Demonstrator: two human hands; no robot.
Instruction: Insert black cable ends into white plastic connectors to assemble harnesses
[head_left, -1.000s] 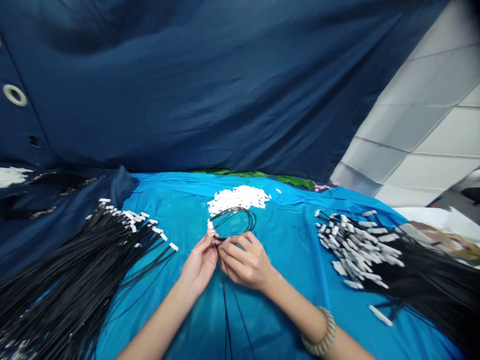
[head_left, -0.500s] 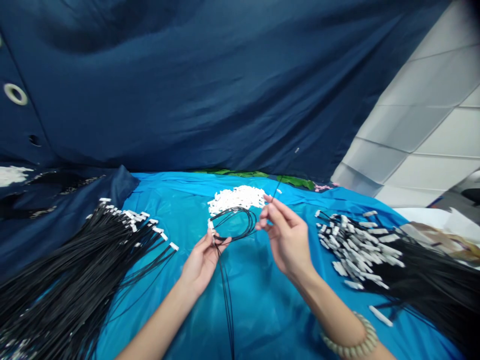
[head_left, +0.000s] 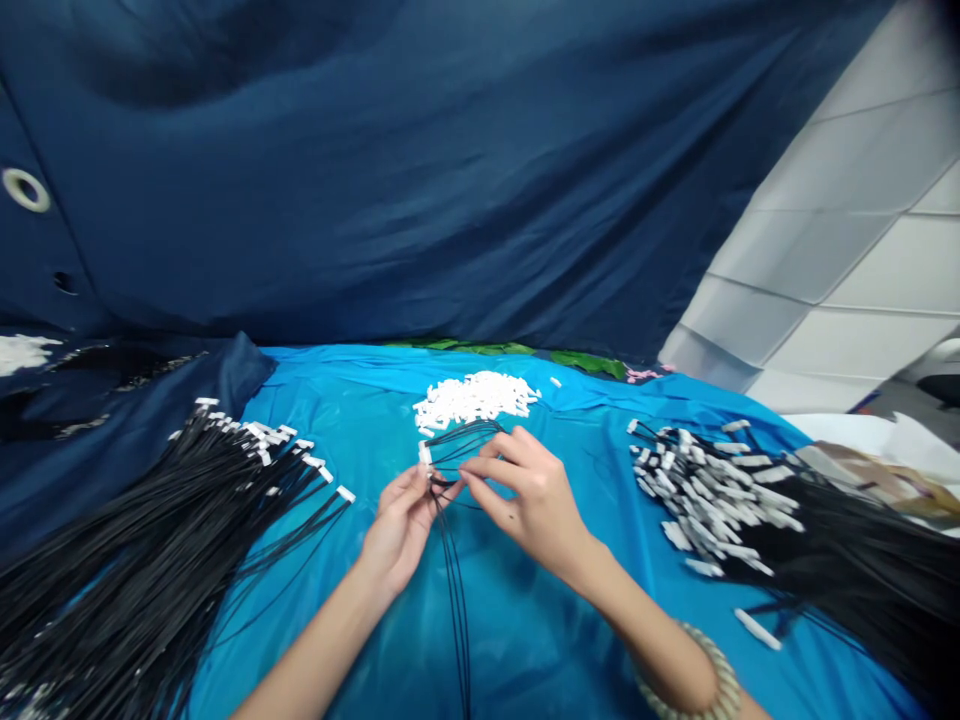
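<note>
A small bundle of thin black wires [head_left: 469, 445] sits between the two hands, looped at the top, with its long ends hanging down over the blue plastic sheet [head_left: 540, 640]. A white connector [head_left: 425, 454] tips one wire at the bundle's left edge.

The left hand [head_left: 401, 530] is clamped on the bundle just below that connector, its fingers curled around the wires. The right hand [head_left: 529, 500] is just beside it, with its fingers [head_left: 502, 470] spread across the loops. Whether it grips any wire, I cannot tell. A beaded bracelet [head_left: 694, 680] circles the right wrist.

Just beyond the bundle lies a heap of small white connectors [head_left: 474, 398]. Well to the left of the bundle, a large fan of black wires [head_left: 150, 540] spreads across the sheet and a darker cloth, its white-tipped ends pointing toward the bundle. Well to the right is a second pile of black wires [head_left: 847, 570], its white tips [head_left: 709, 490] crowded on the side nearest the bundle. A loose white connector [head_left: 757, 629] lies below them. Far behind the bundle hangs a dark blue tarp [head_left: 375, 180], and white tiled panels [head_left: 862, 260] show to its right.
</note>
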